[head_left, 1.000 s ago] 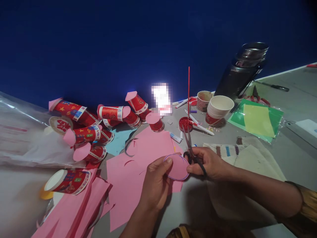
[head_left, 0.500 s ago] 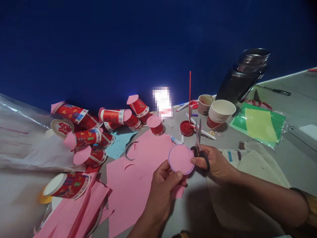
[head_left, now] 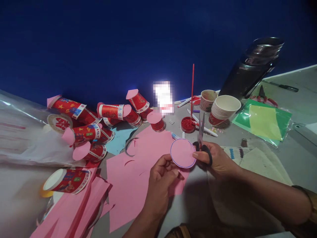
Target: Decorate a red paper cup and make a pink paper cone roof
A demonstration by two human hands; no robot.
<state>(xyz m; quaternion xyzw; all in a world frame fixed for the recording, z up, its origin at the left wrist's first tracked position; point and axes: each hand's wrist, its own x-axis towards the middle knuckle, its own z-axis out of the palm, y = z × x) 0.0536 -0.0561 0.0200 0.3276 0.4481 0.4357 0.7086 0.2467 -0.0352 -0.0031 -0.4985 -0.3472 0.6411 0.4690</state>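
A pink paper circle [head_left: 182,153] with a blue-purple drawn edge is pinched at its right side under the thumb of my right hand [head_left: 220,160]. The same hand is closed round black-handled scissors [head_left: 201,132], whose blades point up and stand slightly apart. My left hand [head_left: 162,180] lies just below and left of the circle, its thumb off the paper and its fingers loosely curled. Its index fingertip is at the circle's left edge; whether it touches I cannot tell. Beneath is a large pink paper sheet [head_left: 133,188] with small cuts.
Red paper cups [head_left: 84,134] with pink circles lie piled at left, beside pink strips [head_left: 71,208]. Behind the scissors stand a red paint pot [head_left: 188,125] with a brush, stacked cups [head_left: 225,110] and a dark flask [head_left: 244,72]. Green and yellow sheets [head_left: 264,122] lie at right.
My left thumb has come off the circle's lower edge and moved slightly down. The circle stays with my right hand. The whole view has shifted a little.
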